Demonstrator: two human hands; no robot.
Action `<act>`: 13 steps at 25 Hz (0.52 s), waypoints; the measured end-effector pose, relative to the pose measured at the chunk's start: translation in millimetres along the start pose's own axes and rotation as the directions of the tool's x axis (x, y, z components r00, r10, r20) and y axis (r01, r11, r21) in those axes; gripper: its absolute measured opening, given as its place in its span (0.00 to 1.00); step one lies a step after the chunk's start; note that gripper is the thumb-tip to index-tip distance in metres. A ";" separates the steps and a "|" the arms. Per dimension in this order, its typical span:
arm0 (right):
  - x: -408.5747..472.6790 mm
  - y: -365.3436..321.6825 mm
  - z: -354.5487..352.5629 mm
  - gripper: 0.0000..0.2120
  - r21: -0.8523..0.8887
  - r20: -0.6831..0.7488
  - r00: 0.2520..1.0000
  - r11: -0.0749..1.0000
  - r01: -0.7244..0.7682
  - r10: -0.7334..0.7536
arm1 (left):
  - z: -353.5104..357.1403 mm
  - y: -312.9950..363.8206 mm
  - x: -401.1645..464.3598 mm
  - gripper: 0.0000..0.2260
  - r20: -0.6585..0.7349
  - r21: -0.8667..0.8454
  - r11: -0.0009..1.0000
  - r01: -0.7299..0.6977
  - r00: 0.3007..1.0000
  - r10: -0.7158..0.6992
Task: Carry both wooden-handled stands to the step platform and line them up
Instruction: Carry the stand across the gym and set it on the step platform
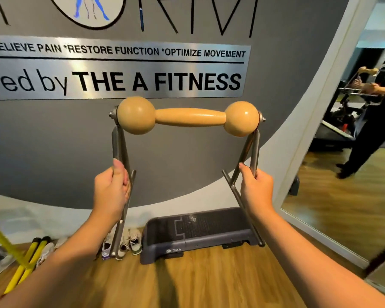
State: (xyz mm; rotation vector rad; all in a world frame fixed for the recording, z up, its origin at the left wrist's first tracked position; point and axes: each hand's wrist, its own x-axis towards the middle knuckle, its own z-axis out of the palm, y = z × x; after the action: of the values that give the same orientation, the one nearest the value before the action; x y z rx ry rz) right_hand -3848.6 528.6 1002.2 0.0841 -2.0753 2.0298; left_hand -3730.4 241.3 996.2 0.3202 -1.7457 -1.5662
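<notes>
I hold one wooden-handled stand (189,117) up in the air in front of me, its handle a pale wooden bar with a ball at each end. My left hand (111,190) grips the left metal leg and my right hand (257,188) grips the right metal leg. The grey step platform (198,235) lies on the wooden floor against the wall, below and beyond the stand, with nothing on its ribbed top. Only this one stand is in view.
A grey wall with a silver sign rises straight ahead. Several shoes (129,243) sit left of the platform, then yellow-and-black sticks (25,263) further left. A wall mirror (351,138) on the right reflects me with the stand.
</notes>
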 end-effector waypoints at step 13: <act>227.9 141.7 102.5 0.21 -0.036 0.029 0.998 0.998 -0.048 0.049 | 124.0 -170.5 166.6 0.25 -0.203 0.249 0.967 0.047 0.979 0.004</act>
State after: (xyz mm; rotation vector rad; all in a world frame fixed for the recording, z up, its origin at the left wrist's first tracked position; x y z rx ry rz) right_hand -4111.9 460.1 910.1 0.0581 -2.1504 2.0311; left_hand -3977.1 190.6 902.2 0.6051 -1.7853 -1.2758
